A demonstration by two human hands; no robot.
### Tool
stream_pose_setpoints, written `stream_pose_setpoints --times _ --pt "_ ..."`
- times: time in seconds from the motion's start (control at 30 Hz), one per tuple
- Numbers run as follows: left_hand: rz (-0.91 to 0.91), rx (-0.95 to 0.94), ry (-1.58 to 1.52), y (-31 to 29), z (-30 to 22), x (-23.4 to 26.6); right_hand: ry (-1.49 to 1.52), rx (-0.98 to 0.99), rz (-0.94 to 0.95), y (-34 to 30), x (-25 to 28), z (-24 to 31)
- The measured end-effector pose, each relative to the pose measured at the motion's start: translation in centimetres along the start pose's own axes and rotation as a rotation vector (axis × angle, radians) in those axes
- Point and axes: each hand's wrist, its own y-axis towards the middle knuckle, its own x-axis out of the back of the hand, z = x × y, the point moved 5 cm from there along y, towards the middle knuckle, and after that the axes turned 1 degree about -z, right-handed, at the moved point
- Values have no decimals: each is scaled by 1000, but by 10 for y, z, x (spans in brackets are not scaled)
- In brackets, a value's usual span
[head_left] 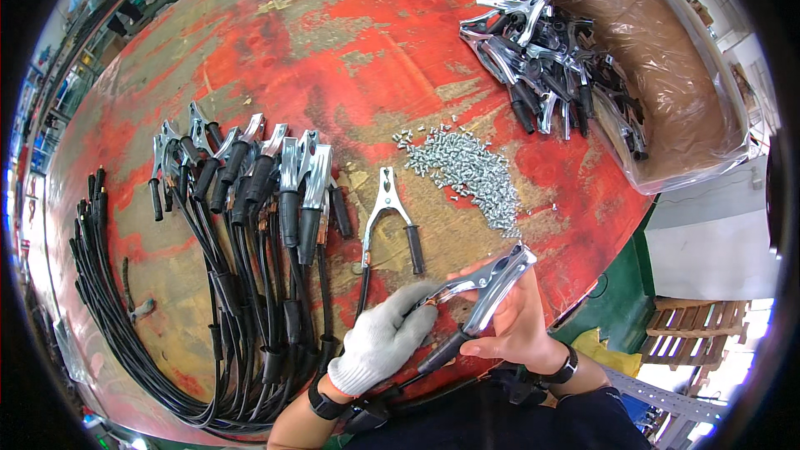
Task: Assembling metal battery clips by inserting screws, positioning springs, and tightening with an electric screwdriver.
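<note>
Low in the picture I hold a silver earth clamp (497, 285) with a black handle grip, jaws pointing up and right. My left hand (385, 335), in a white knitted glove, is closed round the bare metal arm of the clamp. What lies under its fingers is hidden. My right hand (525, 321) is bare and holds the clamp from behind, thumb beside the black grip. Just beyond the glove, another clamp (387, 204) lies on the table, joined to a black cable (363, 290). A heap of small silver screws (471, 171) lies beyond my right hand.
Several black cables (154, 367) with clamps (312, 175) lie bundled at the left of the worn red table (367, 92). Loose clamps (533, 54) are piled at the back right, beside and partly inside a plastic-lined carton (667, 58). A wooden pallet (696, 329) stands beyond the right edge.
</note>
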Motion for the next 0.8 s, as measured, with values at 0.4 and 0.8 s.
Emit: stream_pose_setpoints --times 0.4,0.8 --pt "-8 6 -8 2 5 -1 11 -10 -13 1 1 -3" --pt "-34 -109 -17 7 13 1 40 -247 127 29 19 -4"
